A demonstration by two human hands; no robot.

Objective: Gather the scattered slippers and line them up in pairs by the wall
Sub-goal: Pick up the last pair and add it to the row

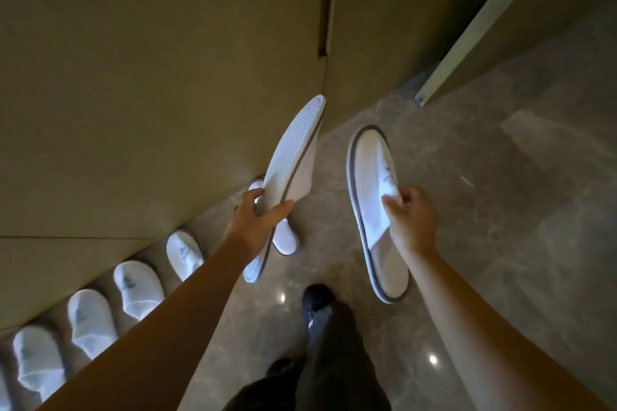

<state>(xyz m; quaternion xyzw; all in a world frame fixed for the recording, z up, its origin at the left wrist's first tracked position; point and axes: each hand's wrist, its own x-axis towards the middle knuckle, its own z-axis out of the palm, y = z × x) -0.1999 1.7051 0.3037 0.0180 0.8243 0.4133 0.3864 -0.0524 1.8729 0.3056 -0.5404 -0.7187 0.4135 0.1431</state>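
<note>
The left hand (258,217) is closed on a white slipper (293,157), thumb on one side and fingers on the other, near its middle; the slipper is turned on edge so its ribbed sole faces the camera, toe pointing toward one o'clock and up against the beige wall (150,77). At three o'clock from it, well apart, the right hand (412,213) pinches the edge of the upper of a second slipper (374,197) between thumb and fingertips; this one hangs top-side up above the floor, grey-trimmed, toe toward twelve o'clock.

At about eight o'clock from the left hand, a row of white slippers (133,287) stands on the grey marble floor (500,210) along the foot of the wall, toes toward the wall, side by side. One more slipper (285,237) lies on the floor just under the left hand, partly hidden by it. At six o'clock, a dark shoe (317,297) and a dark trouser leg (334,360) show between the forearms.
</note>
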